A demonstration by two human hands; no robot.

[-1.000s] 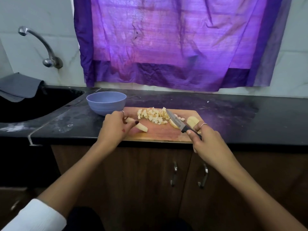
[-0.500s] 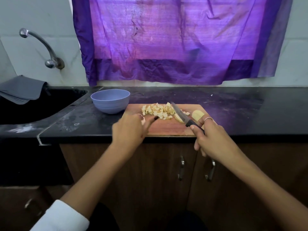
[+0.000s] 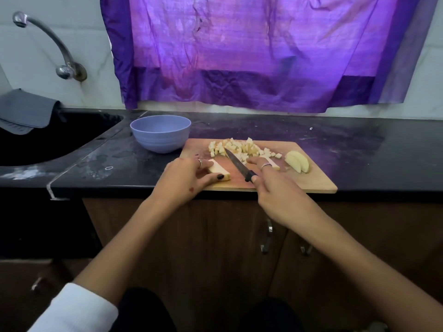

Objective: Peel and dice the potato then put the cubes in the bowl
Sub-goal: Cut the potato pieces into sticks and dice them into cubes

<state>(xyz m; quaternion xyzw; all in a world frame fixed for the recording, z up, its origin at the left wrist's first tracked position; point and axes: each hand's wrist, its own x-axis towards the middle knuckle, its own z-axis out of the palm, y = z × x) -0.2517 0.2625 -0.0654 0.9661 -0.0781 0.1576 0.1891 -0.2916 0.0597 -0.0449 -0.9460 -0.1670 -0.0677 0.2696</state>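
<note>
Left hand (image 3: 184, 177) holds potato strip (image 3: 218, 169) beside right hand's (image 3: 275, 188) knife (image 3: 239, 165).

Single head view — looks forward-down, close over counter edge (image 3: 359, 149).

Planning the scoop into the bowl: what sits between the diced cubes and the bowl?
Nothing visible. The cubes lie on the cutting board, and the bowl stands just past its far-left corner, only bare board between.

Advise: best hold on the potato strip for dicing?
Pin the potato strip from above at its left end, as the left hand does. It lies flat on the board, right end free toward the knife, so cuts can start there.
</note>
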